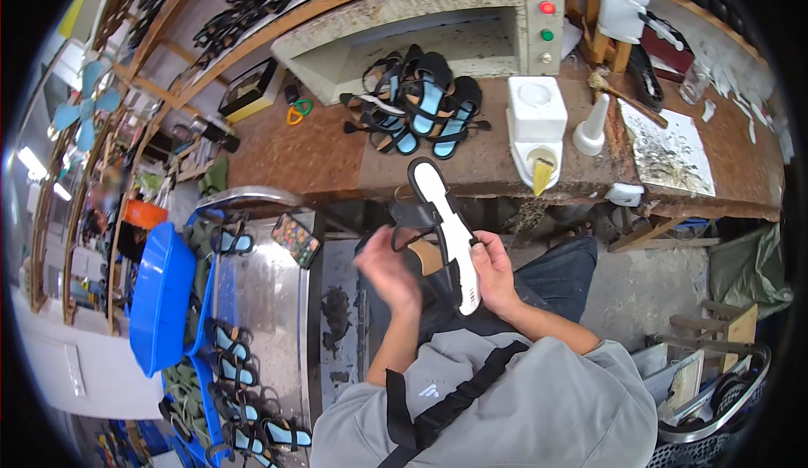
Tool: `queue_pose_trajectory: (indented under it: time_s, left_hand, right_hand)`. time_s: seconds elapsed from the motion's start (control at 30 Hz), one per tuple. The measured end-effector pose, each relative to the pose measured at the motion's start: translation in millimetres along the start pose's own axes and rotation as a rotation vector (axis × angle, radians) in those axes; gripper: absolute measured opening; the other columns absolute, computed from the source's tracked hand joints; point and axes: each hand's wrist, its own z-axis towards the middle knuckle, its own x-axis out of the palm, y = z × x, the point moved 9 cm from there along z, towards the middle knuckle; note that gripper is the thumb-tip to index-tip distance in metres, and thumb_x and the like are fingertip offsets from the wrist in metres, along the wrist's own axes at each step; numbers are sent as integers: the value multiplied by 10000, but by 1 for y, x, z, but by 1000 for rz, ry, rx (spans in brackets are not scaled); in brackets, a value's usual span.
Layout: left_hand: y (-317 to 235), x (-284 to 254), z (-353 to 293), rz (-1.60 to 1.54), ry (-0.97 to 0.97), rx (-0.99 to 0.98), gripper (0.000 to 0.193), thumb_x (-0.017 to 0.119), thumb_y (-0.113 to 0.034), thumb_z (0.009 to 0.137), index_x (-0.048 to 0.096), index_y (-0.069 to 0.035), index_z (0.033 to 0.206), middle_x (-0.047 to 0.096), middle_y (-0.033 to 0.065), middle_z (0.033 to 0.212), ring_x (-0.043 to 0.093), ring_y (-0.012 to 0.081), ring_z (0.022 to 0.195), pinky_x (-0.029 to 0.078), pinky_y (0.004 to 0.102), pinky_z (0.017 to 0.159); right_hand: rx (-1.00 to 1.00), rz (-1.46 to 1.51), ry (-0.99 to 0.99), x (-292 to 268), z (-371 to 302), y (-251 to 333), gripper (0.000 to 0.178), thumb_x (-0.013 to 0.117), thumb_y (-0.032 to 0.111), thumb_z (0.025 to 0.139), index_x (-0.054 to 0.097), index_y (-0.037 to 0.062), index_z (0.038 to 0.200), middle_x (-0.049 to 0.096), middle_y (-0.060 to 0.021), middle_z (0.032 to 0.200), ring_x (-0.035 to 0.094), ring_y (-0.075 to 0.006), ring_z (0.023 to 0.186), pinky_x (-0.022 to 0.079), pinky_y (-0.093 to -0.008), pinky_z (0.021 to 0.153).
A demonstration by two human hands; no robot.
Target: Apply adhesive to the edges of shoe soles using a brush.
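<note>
My right hand (495,273) is closed on the edge of a sandal (453,236) held tilted over my lap, its thumb on the white surface. The sandal has a long white face with a dark rim, and black straps (414,215) hang off its left side. Beside those straps is my left hand (391,276), smeared by motion, so its grip does not show clearly. Behind the held sandal, a tan insole patch (427,256) with black material shows; whether it belongs to a second sandal I cannot tell.
On the brown bench (328,152) lies a pile of black sandals (425,102) with blue insoles, before a box-like machine (421,34). A white glue pot (537,114) with a yellow brush stands right. More sandals (236,363) line a metal table left, beside a blue basin (158,300) and a phone (296,241).
</note>
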Motion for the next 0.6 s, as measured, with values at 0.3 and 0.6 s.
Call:
queue_pose_trajectory:
  time_s: [0.3,0.6]
  left_hand:
    - [21,45,-11,532,391,-344,252,595,-188,875,609,54,806,597,5,671,473,31,612,391,215,537]
    - [7,95,-41,794,755,-270,260,627,-198,830,576,8,681,429,92,455,396,137,381,307,310,402]
  right_hand:
    - [-35,-636,208,-8,11,-6,372,540,186,900,362,-13,1161,593,-155,936,581,-189,824,463,-298,745]
    - [-329,-946,315,57,81,93,239,537,205,880,543,2,1005,554,-146,935,556,-287,867,438,-336,765]
